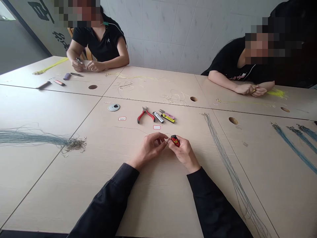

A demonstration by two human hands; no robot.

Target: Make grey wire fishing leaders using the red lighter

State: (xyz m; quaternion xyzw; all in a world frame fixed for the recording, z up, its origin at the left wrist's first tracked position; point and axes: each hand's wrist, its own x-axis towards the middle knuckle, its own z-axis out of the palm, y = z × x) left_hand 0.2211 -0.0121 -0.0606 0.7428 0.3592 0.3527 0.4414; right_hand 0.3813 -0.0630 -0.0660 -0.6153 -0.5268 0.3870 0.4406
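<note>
My left hand (153, 147) pinches a thin cord (132, 128), whose loose end trails away to the left over the table. Close beside it, my right hand (183, 150) is closed around a red and black lighter (175, 140); its thumb and fingertip also meet near the cord. The fingertips of both hands almost touch, and the small bit of cord between them is too fine to make out. Just beyond the hands lie red-handled pliers (146, 115), a black and white lighter (158, 117), a yellow lighter (167, 118) and pink-handled snips (168, 114).
Grey-blue cords with metal clasps lie in a bundle at left (74, 144), a long bundle at right (218, 142) and several more at far right. A silver disc (114, 107) rests near the pliers. Two co-workers sit opposite, hands on the table (158, 198).
</note>
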